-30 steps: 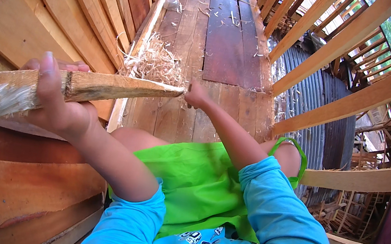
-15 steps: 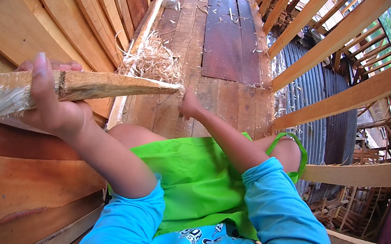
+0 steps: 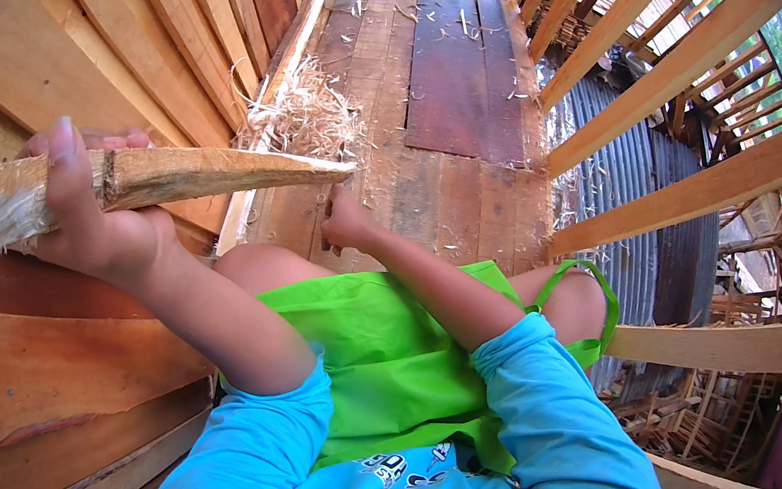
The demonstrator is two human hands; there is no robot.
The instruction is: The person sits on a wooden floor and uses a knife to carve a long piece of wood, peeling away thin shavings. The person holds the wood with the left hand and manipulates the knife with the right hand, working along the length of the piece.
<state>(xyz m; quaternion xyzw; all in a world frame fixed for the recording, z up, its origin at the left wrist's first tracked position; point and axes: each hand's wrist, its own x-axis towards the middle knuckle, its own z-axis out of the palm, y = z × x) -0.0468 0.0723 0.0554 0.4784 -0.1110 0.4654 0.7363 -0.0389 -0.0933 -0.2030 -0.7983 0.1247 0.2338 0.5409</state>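
Note:
A rough piece of wood [image 3: 209,175], pale and frayed at its thick end and tapering to a thin tip, lies across the view from the left edge. My left hand [image 3: 105,227] is wrapped round its thick part, thumb on the near side and fingertips showing beyond. Just below the thin tip is my right hand [image 3: 346,221], closed in a fist. Whatever it may hold is hidden behind the fingers. A bright green cloth [image 3: 375,353] covers my lap.
Curly wood shavings [image 3: 314,117] are heaped on the plank floor [image 3: 363,28], beside a wall of upright boards [image 3: 93,8] at left. Wooden railing slats [image 3: 700,205] line the right side, with a corrugated metal sheet [image 3: 615,167] beyond. A small clear container [image 3: 343,1] stands farther off.
My right hand has moved left and slightly nearer to me, now below the tip. The wood and my left hand have shifted a little left.

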